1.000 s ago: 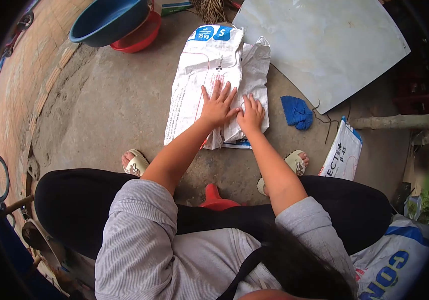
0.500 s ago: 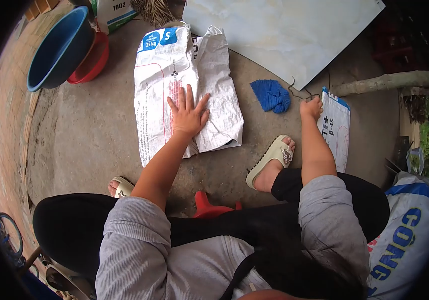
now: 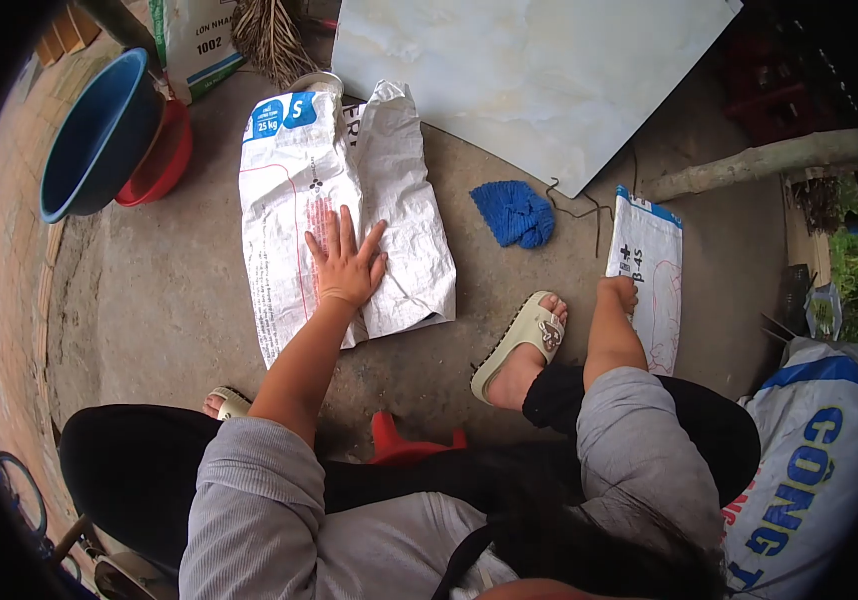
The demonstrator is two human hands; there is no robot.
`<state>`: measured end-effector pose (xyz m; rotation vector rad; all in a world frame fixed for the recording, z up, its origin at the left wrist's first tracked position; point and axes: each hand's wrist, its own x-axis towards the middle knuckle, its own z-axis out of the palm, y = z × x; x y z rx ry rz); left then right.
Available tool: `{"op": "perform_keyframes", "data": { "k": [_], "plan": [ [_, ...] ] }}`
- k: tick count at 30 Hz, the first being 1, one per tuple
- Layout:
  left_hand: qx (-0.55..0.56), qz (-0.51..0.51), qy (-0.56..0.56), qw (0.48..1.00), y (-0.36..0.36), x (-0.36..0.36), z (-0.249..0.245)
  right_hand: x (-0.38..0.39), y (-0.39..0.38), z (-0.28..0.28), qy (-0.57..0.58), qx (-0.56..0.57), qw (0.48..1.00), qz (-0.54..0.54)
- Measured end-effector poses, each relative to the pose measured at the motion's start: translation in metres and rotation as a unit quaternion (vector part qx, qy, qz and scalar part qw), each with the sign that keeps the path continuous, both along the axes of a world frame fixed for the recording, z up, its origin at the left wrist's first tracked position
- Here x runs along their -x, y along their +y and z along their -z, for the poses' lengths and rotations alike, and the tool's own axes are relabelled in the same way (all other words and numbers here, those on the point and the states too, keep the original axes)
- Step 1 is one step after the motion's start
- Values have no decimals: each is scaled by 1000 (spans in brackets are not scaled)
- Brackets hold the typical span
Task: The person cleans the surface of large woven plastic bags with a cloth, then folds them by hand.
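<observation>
My left hand (image 3: 347,270) lies with fingers spread on a crumpled white sack (image 3: 404,200) that rests on the concrete floor. On the right, my right hand (image 3: 617,293) has its fingers curled at the left edge of a folded white sack (image 3: 661,270) with a blue top edge; whatever the fingers hold is hidden. A blue knitted cloth (image 3: 515,213) sits between the two sacks. Beside it, a thin dark cord (image 3: 579,212) trails on the floor, away from my right hand.
A large pale board (image 3: 529,80) lies ahead. Blue basin (image 3: 96,135) and red basin (image 3: 161,155) stand at the upper left. A wooden pole (image 3: 764,165) juts in from the right, above a big printed sack (image 3: 799,480). A red stool (image 3: 409,440) is beneath me.
My right hand has moved from the dark cord down to the folded sack's left edge. My left hand remains flat on the crumpled sack. The camera view has shifted slightly.
</observation>
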<state>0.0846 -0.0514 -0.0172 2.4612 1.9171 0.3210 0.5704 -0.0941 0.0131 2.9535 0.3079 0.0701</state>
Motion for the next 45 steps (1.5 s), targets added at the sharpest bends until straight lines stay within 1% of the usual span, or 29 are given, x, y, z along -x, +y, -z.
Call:
{"op": "perform_keyframes", "data": {
  "k": [4,6,7,8,11,14,16,18,19,20,21,23,24,25,26,28,29,30,32,33,34,36,37,38,39,40,42,44,45],
  "plan": [
    [10,9,-10,1000,1,2,-2,-29,1,6,78,38,994,-61],
    [16,10,-6,1000,1,3,-3,-28,-6,4,28,-88,996,-16],
    [11,17,-6,1000,2,4,-4,-12,-2,0,-67,-162,984,-11],
    [12,15,-8,1000,1,4,-5,-1,7,-9,-101,-222,970,-2],
    [15,17,-11,1000,0,2,-10,41,50,-70,-141,-390,910,14],
    [2,12,-14,1000,1,0,-14,103,76,-138,-94,-538,838,-2],
    [17,7,-13,1000,2,-1,-23,148,87,-157,-74,-634,764,-92],
    [74,-25,-28,997,24,-4,-43,204,96,-172,-49,-652,730,-201],
    [64,-83,-107,989,36,-9,-64,229,102,-178,-23,-654,719,-232],
    [87,-130,-243,957,54,-11,-90,253,108,-189,19,-680,695,-232],
    [108,-171,-374,905,74,-11,-111,270,112,-200,53,-675,690,-257],
    [-13,-19,-583,812,128,-9,-114,302,123,-219,130,-673,668,-288],
    [52,39,-551,832,134,-4,-147,317,129,-226,173,-678,652,-291],
    [118,98,-512,845,128,2,-199,335,126,-245,224,-675,643,-284],
    [238,143,-490,827,108,9,-254,350,127,-261,312,-663,634,-247],
    [349,127,-449,813,104,23,-295,366,145,-270,504,-655,526,-200],
    [369,117,-413,824,98,34,-310,373,150,-279,563,-612,527,-173],
    [371,78,-387,841,83,45,-327,374,155,-283,615,-550,528,-202],
    [413,46,-340,844,63,71,-347,379,141,-303,608,-441,550,-366],
    [411,20,-394,822,50,78,-357,384,126,-322,625,-401,532,-407],
    [421,5,-435,796,46,88,-358,387,115,-341,631,-398,524,-411],
    [387,-44,-474,790,45,99,-347,390,105,-364,638,-299,528,-474],
    [384,-48,-475,790,50,103,-344,389,110,-365,638,-288,520,-490],
    [350,-95,-462,809,58,105,-341,389,112,-368,640,-284,520,-491],
    [317,-141,-447,824,61,103,-344,387,118,-368,650,-297,489,-500],
    [298,-149,-480,812,63,104,-348,384,121,-370,658,-311,459,-510],
    [258,-140,-430,854,66,110,-357,375,130,-367,666,-320,446,-506],
    [274,-149,-416,854,76,130,-347,368,135,-364,668,-364,370,-534],
    [309,-171,-413,839,76,141,-341,362,144,-363,676,-372,355,-529]
  ]
}}
